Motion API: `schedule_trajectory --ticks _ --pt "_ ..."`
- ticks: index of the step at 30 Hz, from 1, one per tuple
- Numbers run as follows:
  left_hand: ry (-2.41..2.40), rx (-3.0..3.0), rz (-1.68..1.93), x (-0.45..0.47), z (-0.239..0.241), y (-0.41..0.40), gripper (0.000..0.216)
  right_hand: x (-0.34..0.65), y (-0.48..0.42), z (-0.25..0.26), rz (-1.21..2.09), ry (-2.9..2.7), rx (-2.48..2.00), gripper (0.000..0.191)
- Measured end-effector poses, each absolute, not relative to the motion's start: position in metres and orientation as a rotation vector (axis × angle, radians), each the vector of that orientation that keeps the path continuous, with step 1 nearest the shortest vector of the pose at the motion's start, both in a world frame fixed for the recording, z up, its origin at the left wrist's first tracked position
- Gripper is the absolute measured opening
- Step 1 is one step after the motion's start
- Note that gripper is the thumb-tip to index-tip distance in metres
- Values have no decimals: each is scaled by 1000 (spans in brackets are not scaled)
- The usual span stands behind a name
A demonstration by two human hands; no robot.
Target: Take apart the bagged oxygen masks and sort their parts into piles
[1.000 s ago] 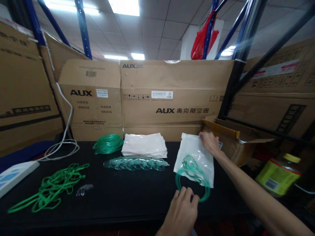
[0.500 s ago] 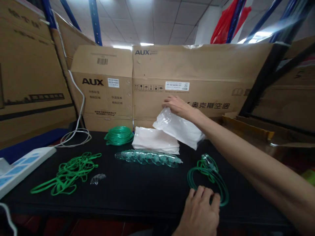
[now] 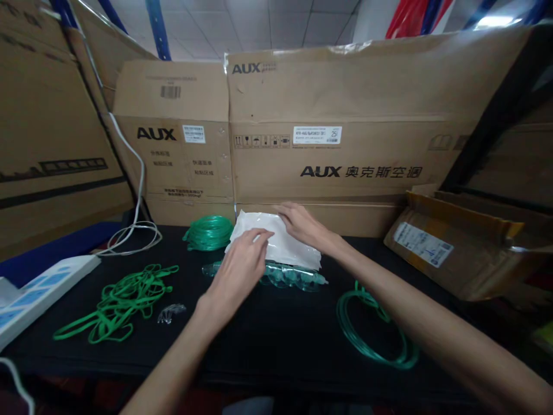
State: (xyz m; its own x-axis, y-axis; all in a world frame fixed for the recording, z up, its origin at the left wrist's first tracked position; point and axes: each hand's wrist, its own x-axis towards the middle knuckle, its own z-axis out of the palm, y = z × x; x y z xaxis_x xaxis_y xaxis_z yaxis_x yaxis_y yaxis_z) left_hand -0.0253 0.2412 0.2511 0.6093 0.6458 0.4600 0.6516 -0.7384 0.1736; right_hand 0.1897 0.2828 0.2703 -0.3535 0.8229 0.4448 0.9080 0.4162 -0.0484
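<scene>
White plastic bags [image 3: 294, 246] lie in a stack at the back middle of the black table. My right hand [image 3: 300, 222] is at the far right part of the top bag, its fingers bent onto the film. Over the left part of the stack is my left hand [image 3: 245, 253], thumb and fingertips pinched together at the bag's surface. Just in front, partly covered by my left hand, lies a row of nested clear green plastic masks [image 3: 294, 276]. A coil of green tubing [image 3: 345, 323] with green strap rests at the right, partly behind my right forearm.
Another green tubing coil [image 3: 210, 232] sits left of the bags. Tangled green elastic straps [image 3: 125, 302] and small clear pieces [image 3: 171, 313] lie at the left, near a white power strip [image 3: 47, 288]. Cardboard boxes [image 3: 268, 167] wall the back; an open carton [image 3: 423, 248] stands right.
My right hand has brought the lifted white bag left and down onto the stack. My left hand has moved from the right-hand tubing coil to the bags. The view has shifted slightly.
</scene>
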Motion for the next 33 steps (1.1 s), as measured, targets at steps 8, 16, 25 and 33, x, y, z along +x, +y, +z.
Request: schedule_trajectory --ticks 8,16,25,33 --pt "-1236 -2915 -149 -2 256 357 52 221 278 216 -44 -2186 -1832 58" --pt "-1343 -2808 132 16 233 367 43 245 292 208 20 -2255 -1781 43" --pt "-1208 -2805 -306 23 292 332 44 273 237 253 -70 -2087 -1650 42" --pt "-690 -3176 -959 51 251 158 27 339 74 215 -107 -2126 -1728 55"
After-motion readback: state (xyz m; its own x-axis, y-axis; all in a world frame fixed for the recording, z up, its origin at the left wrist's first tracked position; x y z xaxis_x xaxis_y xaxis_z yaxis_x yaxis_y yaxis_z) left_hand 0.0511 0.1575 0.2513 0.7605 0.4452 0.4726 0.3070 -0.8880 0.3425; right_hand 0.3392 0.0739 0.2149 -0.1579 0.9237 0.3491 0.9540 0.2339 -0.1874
